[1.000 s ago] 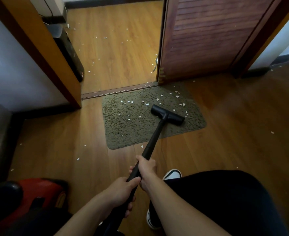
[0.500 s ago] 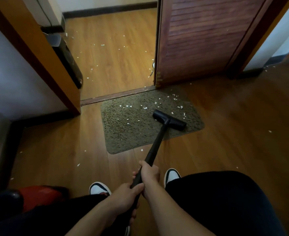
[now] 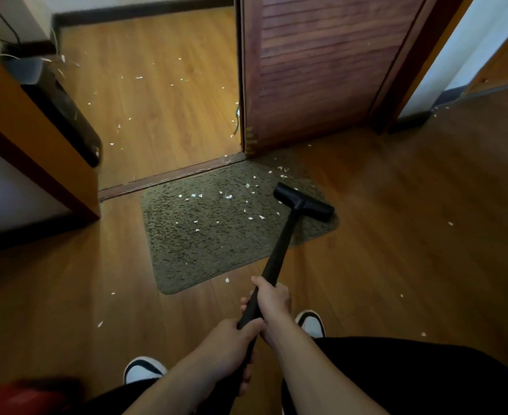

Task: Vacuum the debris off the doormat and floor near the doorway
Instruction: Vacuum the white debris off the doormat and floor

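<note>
Early | your left hand (image 3: 231, 336) and right hand (image 3: 272, 301) both clamp the wand (image 3: 282, 244) | nozzle (image 3: 303, 202) on mat (image 3: 192, 250), 3 o'clock edge | scraps (image 3: 228, 196) litter mid-mat and floor (image 3: 162, 115) at 12

A wooden plank floor (image 3: 411, 250) fills the frame. At centre a speckled olive doormat (image 3: 204, 244) lies flat on it, its far edge against the dark threshold strip (image 3: 168, 178). White debris (image 3: 197, 195) is scattered over the mat's upper half, on the boards beyond the doorway at upper centre, and singly at lower left and right. The vacuum (image 3: 303, 202) rests its black head on the mat's right end. Two white-toed shoes (image 3: 143, 369) stand on the boards at the bottom.
</note>
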Demonstrator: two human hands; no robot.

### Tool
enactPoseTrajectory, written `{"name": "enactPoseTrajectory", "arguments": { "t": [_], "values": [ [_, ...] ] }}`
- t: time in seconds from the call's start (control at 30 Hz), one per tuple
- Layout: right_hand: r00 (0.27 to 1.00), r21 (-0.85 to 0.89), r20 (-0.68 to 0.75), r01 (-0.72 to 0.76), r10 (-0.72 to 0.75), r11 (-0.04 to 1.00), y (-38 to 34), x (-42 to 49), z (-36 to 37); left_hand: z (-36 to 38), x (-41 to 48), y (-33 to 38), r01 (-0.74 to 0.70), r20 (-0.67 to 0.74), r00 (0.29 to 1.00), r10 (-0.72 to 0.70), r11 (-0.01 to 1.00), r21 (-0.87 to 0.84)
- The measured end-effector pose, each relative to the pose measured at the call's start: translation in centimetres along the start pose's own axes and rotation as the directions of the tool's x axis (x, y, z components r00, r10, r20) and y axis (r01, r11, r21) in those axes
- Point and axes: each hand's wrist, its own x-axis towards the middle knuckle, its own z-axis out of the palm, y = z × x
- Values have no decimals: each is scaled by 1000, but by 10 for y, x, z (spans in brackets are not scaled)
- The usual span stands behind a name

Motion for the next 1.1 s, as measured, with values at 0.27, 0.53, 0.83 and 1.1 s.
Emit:
{"name": "enactPoseTrajectory", "arguments": {
  "t": [0.27,0.53,0.83,1.1],
  "values": [
    [999,48,-28,31,-30,998,-35,34,28,-11,23,42,-24,-47,999,22,998,-50],
    [1000,99,-15,27,-26,995,-54,55,35,-14,36,62,-40,-39,999,37,996,-82],
    [1000,86,0,29,-29,996,-48,55,43,-19,31,57,-34,-54,998,29,995,-97],
    [1000,56,26,1,-2,998,0,3,30,-18,-14,7,17,-51,998,-20,997,-69]
  ]
}}
